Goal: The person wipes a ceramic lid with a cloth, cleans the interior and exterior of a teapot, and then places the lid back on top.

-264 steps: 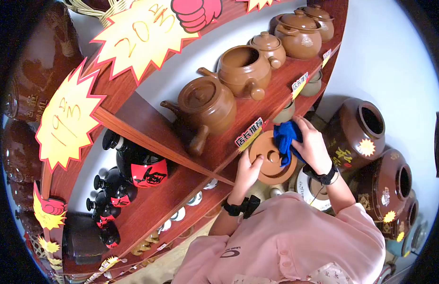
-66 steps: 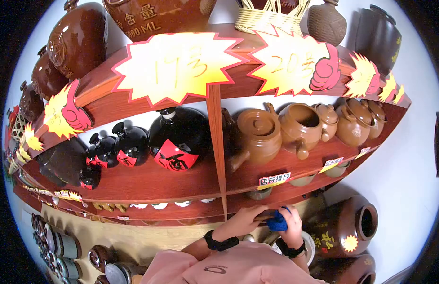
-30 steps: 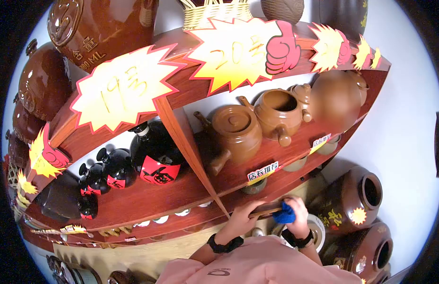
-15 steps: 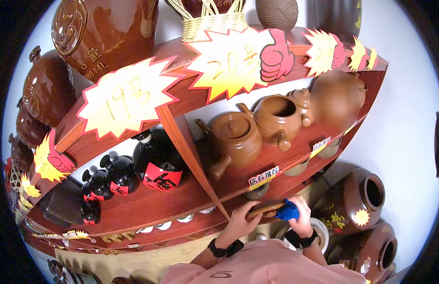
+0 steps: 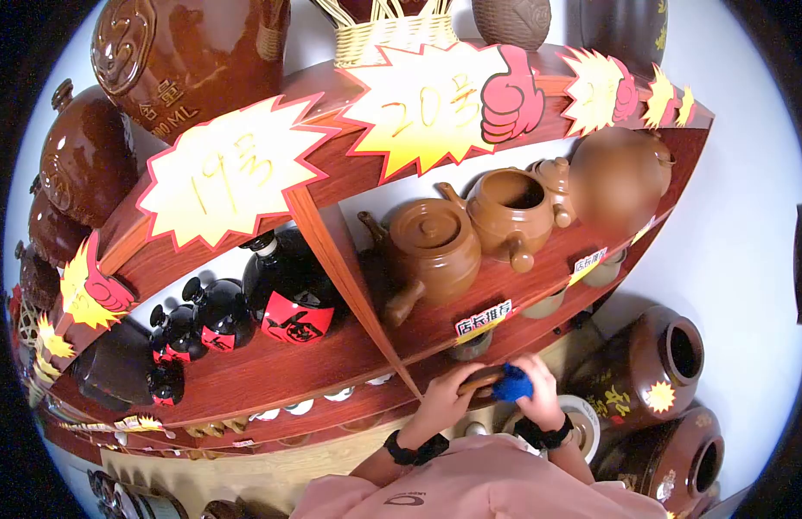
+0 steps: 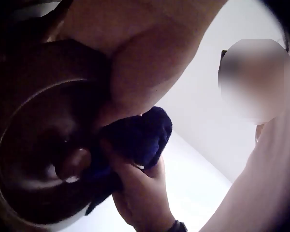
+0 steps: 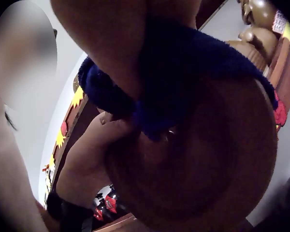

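A round brown lid (image 5: 480, 378) is held nearly edge-on in front of the torso. The left hand (image 5: 444, 401) grips its left edge. At its other side the right hand (image 5: 542, 394) holds a bunched blue cloth (image 5: 512, 383) against the lid. The left wrist view shows the lid's knob (image 6: 73, 164) with the dark blue cloth (image 6: 140, 135) beside it. In the right wrist view the cloth (image 7: 183, 63) drapes over part of the lid (image 7: 193, 169), and the left hand (image 7: 87, 154) has its thumb by the rim.
Beyond the hands stands a curved red-brown shelf (image 5: 453, 333) with brown clay pots (image 5: 435, 251), black bottles (image 5: 293, 285) and starburst signs (image 5: 236, 173). Large dark jars (image 5: 643, 372) stand to the right. A white round-rimmed item (image 5: 582, 411) is below the right hand.
The lid, facing the head camera in the oldest frame, is now nearly edge-on. Since half a second ago, the cloth and right hand have shifted slightly left. The head view has swung since the older frames.
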Tool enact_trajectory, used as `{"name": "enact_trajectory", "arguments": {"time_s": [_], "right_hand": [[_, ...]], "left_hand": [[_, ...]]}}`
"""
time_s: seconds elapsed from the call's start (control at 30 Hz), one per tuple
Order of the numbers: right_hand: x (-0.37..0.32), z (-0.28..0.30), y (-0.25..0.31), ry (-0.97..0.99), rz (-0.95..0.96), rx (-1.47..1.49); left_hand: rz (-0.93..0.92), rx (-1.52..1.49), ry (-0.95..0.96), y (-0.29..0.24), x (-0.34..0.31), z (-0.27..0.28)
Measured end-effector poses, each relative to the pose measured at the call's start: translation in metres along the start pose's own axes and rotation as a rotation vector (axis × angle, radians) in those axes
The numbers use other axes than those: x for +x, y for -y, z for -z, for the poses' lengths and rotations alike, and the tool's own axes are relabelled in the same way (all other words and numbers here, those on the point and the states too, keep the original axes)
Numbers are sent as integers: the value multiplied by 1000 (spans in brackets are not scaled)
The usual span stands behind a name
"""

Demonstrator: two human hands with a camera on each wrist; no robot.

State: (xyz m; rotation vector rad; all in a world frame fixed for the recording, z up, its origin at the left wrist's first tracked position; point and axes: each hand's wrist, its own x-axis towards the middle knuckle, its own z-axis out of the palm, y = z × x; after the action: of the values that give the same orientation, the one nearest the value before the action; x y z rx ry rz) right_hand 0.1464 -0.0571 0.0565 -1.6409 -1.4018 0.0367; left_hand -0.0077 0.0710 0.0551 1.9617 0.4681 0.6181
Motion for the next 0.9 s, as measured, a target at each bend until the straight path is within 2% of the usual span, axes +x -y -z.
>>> {"name": "enact_trajectory", "arguments": {"time_s": [0.03,0.1,0.2,0.3,0.33,0.43,0.53,0.6,0.67,0.7,0.73,0.77,0.8,0.9], "right_hand": [[-3,-5,-10,-85,-30,21],[-8,-14,-15,-217,-241,275],[-3,-40,-23,-402,-371,473],[0,-42,-26,-366,-387,580],[4,-38,-20,-345,-451,627],[4,-33,-23,-279,-462,637],[12,-31,-28,-211,-418,589],[13,-28,-31,-145,-441,504],[19,-21,-24,-82,-451,414],[17,-19,-27,-79,-382,271],[14,-16,-34,-74,-312,128],[12,-13,-39,-69,-240,-13],[13,-7,-35,-49,-231,-36],[20,-2,-13,-54,-458,316]], "left_hand": [[7,-8,-49,-1,0,1],[0,-65,-205,-3,1,0],[105,-172,-332,-2,4,-6],[171,-325,-186,16,12,0],[238,-503,-100,19,13,4],[389,-713,27,3,7,13],[511,-958,-82,7,9,1],[85,-383,-40,27,0,4],[-6,-289,-39,46,-3,1],[-52,-242,-42,48,-3,2],[124,-567,-31,48,-3,1],[243,-752,-36,46,-1,1],[365,-938,-65,41,1,2],[542,-1041,-169,26,9,6]]}}
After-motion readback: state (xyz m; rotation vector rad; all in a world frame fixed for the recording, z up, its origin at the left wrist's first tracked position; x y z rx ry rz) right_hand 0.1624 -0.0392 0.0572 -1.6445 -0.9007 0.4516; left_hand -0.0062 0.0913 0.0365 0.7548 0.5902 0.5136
